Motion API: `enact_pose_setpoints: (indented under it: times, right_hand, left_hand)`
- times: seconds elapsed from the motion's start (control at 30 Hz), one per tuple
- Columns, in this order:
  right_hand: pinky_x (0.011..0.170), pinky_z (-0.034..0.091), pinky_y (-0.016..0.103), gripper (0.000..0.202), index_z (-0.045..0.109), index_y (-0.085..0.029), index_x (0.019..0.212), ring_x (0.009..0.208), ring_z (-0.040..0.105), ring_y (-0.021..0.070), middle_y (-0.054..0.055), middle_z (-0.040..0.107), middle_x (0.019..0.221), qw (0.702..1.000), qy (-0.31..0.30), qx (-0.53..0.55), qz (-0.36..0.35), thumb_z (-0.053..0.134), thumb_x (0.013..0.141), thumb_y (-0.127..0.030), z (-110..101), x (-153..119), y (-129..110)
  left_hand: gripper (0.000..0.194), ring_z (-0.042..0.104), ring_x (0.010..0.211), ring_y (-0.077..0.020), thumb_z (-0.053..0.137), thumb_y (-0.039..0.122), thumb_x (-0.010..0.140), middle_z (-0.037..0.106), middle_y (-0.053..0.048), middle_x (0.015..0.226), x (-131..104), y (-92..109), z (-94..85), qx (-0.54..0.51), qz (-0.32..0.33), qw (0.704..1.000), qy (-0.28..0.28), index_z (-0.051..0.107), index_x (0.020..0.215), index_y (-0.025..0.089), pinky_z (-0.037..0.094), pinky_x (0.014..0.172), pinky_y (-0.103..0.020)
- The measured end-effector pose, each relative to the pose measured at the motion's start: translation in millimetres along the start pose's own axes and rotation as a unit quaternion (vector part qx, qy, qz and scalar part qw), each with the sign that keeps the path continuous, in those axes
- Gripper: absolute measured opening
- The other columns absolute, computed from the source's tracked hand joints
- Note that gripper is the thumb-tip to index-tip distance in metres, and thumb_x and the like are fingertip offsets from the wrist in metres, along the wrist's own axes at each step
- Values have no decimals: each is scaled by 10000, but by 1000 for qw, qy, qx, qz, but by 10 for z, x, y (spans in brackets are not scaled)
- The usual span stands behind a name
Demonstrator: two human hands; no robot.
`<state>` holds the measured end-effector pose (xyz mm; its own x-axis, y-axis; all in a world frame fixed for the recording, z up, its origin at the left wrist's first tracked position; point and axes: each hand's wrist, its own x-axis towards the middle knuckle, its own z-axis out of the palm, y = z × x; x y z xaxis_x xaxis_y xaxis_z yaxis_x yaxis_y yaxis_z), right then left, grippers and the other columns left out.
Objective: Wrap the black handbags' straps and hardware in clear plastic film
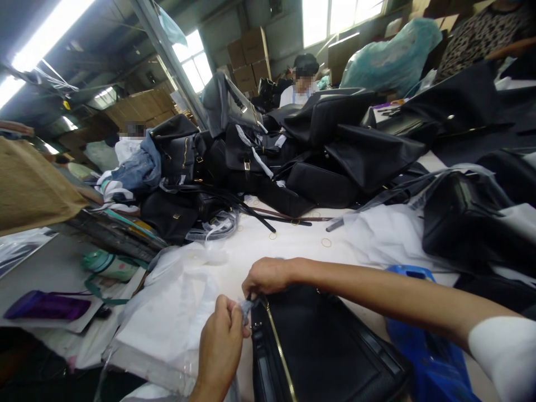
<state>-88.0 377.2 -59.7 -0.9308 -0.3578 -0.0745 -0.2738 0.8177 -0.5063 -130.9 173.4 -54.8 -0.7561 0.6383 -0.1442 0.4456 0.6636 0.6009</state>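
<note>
The left hand (221, 338) is pinching a pale grey wisp (247, 307) between thumb and fingers; the right hand (268, 276) is gripping a dark piece (251, 294) beside it, too hidden to identify. The 2 hands are meeting near the gold zipper (278, 346), perhaps so the right is steadying that corner. The black bag (326, 346) is lying flat before the person, probably for easy reach. White sheets (167, 307) are lying leftward; black bags (318, 184) are heaping beyond, seemingly leaving working room.
</note>
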Motion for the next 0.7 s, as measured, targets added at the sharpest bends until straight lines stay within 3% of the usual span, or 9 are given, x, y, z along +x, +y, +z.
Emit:
enact_pose_setpoints:
  times: [0.1,0.23,0.4,0.5,0.7]
  right_hand:
    - [573,331,223,238,685,-228,1039,747,584,136,9,715,908,1000,-12,-3,-7,585,827,-187,15,15,-43]
    - [629,364,214,290,661,-198,1105,812,601,143,35,710,985,998,-7,45,48,631,827,-277,29,-38,126]
    - [579,326,222,238,699,-215,992,717,574,133,12,709,879,998,4,11,54,561,808,-151,130,-37,143]
    - [585,337,220,230,701,-210,985,686,562,126,6,704,851,998,6,24,53,551,816,-166,178,-23,103]
    - [701,393,238,310,627,-211,1173,914,610,182,64,687,1068,995,36,38,91,514,902,-310,113,-292,341]
  left_hand:
    - [168,638,607,-200,370,349,908,637,-1,657,38,-8,38,23,26,999,-32,438,787,254,421,566,-277]
    - [176,620,585,-190,335,338,924,607,11,638,93,1,89,60,33,997,-42,398,783,255,381,558,-272]
    - [158,622,598,-198,328,283,914,617,-5,629,229,102,119,122,40,990,-54,384,770,250,337,549,-278]
    - [125,615,556,-196,346,271,901,634,-12,616,311,155,171,133,42,987,-82,406,795,243,313,519,-278]
    - [186,607,477,-163,318,320,929,644,-1,596,376,123,248,109,49,988,-101,423,804,231,328,508,-270]
